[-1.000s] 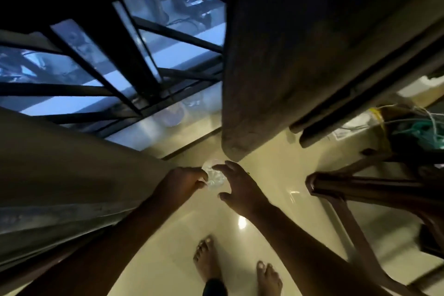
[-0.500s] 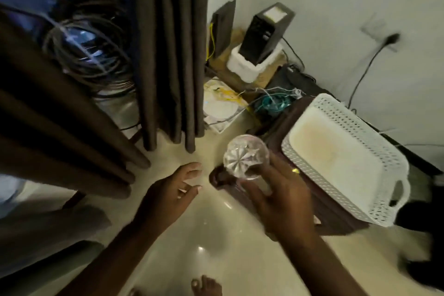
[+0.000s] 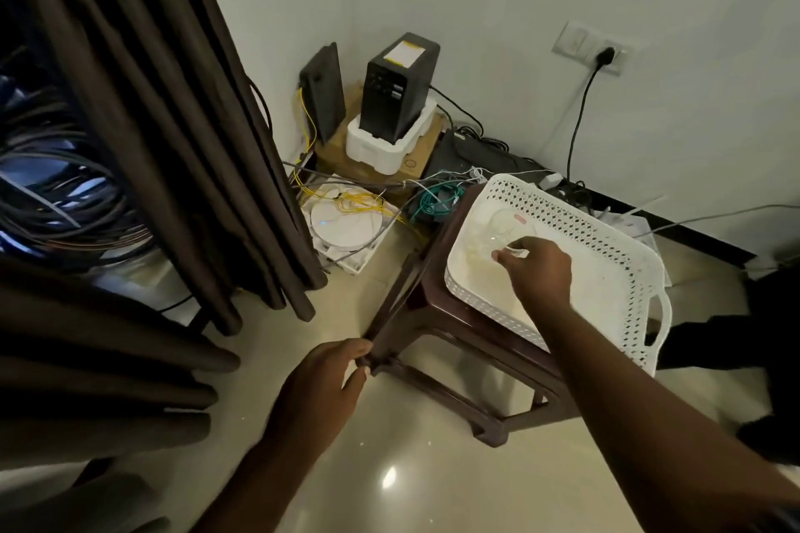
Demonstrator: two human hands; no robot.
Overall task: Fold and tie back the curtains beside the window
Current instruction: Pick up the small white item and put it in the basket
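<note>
A dark brown curtain (image 3: 164, 108) hangs in folds at the left, its hem just above the floor. A second curtain panel (image 3: 86, 359) bulges in at the lower left. My right hand (image 3: 537, 272) holds a clear glass (image 3: 504, 225) by its rim inside a white perforated tray (image 3: 606, 238). The tray sits on a dark brown plastic stool (image 3: 454, 333). My left hand (image 3: 320, 385) grips the stool's near corner leg.
Against the white wall stand a black box device (image 3: 398, 86) in white foam, a black router (image 3: 324, 91), a round white device (image 3: 346, 225) and tangled cables (image 3: 433, 199). A plug sits in the wall socket (image 3: 601, 54). Coiled cables (image 3: 65, 194) lie behind the curtain. Glossy tile floor (image 3: 411, 467) lies below.
The view swung from the window and down to the corner. My right hand carried the glass into the tray. My left hand moved from open air onto the stool leg.
</note>
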